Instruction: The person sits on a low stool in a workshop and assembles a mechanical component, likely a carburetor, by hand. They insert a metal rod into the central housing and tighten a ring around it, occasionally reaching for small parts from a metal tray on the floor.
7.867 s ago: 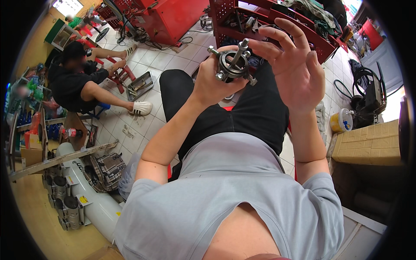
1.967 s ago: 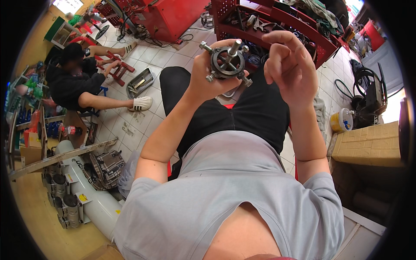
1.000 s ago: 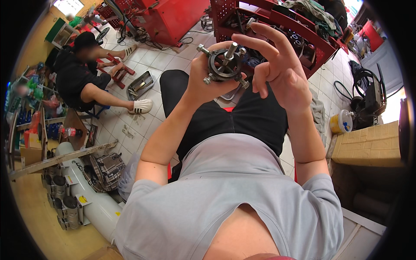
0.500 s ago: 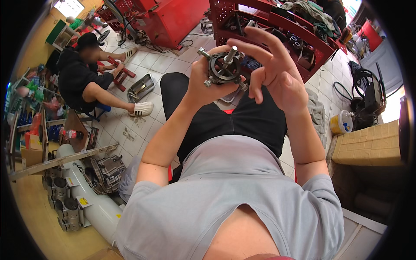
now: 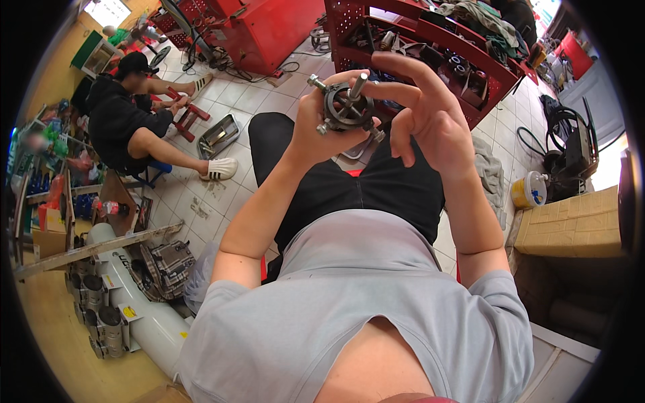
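Observation:
My left hand [image 5: 310,134] is wrapped round a dark metal ring-shaped part [image 5: 329,107], holding it above my lap. Several bolts [image 5: 316,82] stick out around the ring, and a bright threaded rod [image 5: 359,86] rises from its middle. To the right of the part is my right hand [image 5: 440,138], with nothing held in it and its fingers apart and loosely bent. One of its fingertips is right at the upper end of the rod; whether it touches the metal I cannot tell. The part's underside is hidden by my left palm.
A red tool cart [image 5: 416,33] loaded with tools and cloths stands ahead. At left a person in black [image 5: 111,124] sits by a metal tray [image 5: 219,136] on the tiled floor. A white bucket [image 5: 529,191] and yellow box [image 5: 571,225] stand at right.
My right hand's fingers have dipped and shifted slightly, with one fingertip now lower beside the rod. My left hand and the ring part stay almost in place.

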Available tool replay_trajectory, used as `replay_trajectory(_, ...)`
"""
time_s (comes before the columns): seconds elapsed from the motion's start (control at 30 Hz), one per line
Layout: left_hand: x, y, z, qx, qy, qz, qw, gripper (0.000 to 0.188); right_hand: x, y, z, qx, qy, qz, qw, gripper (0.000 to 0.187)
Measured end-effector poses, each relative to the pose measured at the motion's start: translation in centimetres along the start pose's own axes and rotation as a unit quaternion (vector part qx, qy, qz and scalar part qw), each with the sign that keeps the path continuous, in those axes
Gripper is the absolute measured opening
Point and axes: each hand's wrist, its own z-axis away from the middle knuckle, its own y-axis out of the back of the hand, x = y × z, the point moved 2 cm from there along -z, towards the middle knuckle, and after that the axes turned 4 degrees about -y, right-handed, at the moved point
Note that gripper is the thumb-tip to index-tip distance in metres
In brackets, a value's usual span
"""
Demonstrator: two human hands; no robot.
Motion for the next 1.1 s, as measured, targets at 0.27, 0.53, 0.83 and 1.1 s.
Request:
replay_trajectory(0.27,0.3,0.1,-0.1,-0.002,0.009,-0.002,1.000,0.069,0.2,0.7,-0.2,0.070,-0.022,0.033,0.997,0.057)
replay_trajectory(0.53,1.5,-0.1,-0.4,-0.048,-0.071,-0.074,0.994,0.068,-0.3,1.5,-0.3,0.056,-0.027,0.092,0.994,0.042)
replay_trajectory(0.83,0.6,-0.4,0.0,-0.009,0.018,0.052,0.998,0.066,-0.2,0.1,-0.3,0.050,0.010,0.025,0.998,0.054)
replay_trajectory(1.1,0.7,0.0,-0.2,-0.003,0.026,0.015,1.000,0.068,0.2,1.9,-0.1,0.040,-0.020,0.030,0.999,0.040)
